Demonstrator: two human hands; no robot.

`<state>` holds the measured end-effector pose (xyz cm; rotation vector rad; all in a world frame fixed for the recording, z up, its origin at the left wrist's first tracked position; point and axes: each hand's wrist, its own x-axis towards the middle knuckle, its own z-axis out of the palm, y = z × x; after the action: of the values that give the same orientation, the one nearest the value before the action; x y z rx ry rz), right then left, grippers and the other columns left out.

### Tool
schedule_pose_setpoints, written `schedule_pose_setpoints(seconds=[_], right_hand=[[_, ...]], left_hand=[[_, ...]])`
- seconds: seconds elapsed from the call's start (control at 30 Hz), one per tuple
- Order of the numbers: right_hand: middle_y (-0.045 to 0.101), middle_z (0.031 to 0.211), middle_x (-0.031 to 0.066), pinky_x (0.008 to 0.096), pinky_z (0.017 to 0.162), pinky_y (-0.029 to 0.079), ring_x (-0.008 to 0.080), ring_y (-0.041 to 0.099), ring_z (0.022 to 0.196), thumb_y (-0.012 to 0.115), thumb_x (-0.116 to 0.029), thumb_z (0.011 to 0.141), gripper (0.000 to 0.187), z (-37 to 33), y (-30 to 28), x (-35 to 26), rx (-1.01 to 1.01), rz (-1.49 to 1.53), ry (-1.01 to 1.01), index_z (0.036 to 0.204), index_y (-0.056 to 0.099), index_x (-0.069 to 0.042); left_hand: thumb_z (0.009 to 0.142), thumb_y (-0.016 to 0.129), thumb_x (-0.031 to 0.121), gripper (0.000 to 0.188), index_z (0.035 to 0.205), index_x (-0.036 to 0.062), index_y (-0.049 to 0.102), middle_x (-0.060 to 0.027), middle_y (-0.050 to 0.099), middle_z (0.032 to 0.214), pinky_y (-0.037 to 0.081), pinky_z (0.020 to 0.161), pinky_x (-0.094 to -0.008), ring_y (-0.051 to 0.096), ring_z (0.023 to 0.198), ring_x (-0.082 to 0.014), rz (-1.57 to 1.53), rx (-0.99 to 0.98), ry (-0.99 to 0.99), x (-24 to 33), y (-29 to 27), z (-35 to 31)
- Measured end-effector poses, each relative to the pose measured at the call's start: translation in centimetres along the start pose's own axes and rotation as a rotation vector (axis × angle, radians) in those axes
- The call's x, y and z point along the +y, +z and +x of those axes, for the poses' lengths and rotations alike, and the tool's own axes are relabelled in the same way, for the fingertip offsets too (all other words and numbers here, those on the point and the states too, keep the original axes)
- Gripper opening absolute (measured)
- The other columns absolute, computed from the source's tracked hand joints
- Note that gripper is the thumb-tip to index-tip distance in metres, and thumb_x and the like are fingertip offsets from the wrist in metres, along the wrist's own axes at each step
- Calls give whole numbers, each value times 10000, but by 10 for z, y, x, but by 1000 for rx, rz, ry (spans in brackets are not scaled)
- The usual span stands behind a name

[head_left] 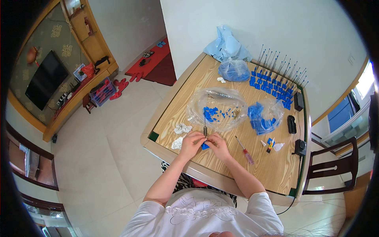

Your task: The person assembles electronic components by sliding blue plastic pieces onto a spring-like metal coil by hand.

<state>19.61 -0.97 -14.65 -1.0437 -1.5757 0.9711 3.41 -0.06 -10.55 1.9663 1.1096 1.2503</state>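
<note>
Near the table's front edge, my left hand (192, 144) and my right hand (217, 145) meet, fingers closed around a small piece. It has a blue plastic base (205, 146), mostly hidden under my fingers, and a dark coil spring (205, 132) standing upright from it, with a thin rod rising above the coil. Just beyond my hands lies an open clear plastic bag (193, 108) with small blue plastic parts (213, 113) and brassy bits inside. To the right of my right hand rests a screwdriver (246, 153) with a clear red handle.
Finished-looking spring pieces on blue bases (272, 85) stand in rows at the far right. Bags of blue parts (233, 70) (262, 118) lie nearby. Crumpled white tissue (182, 128), a glue tube (270, 145) and black devices (300, 147) are on the table (173, 102). A chair (331, 170) stands right.
</note>
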Motion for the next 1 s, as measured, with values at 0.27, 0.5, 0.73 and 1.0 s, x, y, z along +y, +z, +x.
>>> schedule_pose_setpoints(seconds=[0.27,0.5,0.73,1.0], right_hand=[[541,873,84,261,658,449,178,560,758,635,-47,778,141,-4,4,1,-11,-110,-47,901,597,9],[546,861,92,271,619,438,186,551,731,641,-50,773,146,-4,3,7,-33,-225,-94,897,596,11],[543,844,92,277,609,426,196,534,710,649,-43,762,140,-3,6,1,-30,-211,-93,880,598,12],[570,949,101,301,814,443,194,562,895,631,-43,773,353,13,-14,-22,-59,-134,-64,1099,501,-13]], left_hand=[[708,679,58,97,795,17,668,-84,622,812,444,721,-325,555,807,-244,26,63,30,-17,5,-14],[710,677,68,89,774,10,654,-85,621,823,442,732,-341,544,823,-258,11,82,41,-19,6,-15],[686,694,53,118,796,21,669,-77,622,817,448,720,-323,553,824,-241,26,86,51,-23,5,-16],[677,704,49,121,784,13,661,-81,624,829,449,724,-329,551,827,-252,16,100,40,-24,5,-18]])
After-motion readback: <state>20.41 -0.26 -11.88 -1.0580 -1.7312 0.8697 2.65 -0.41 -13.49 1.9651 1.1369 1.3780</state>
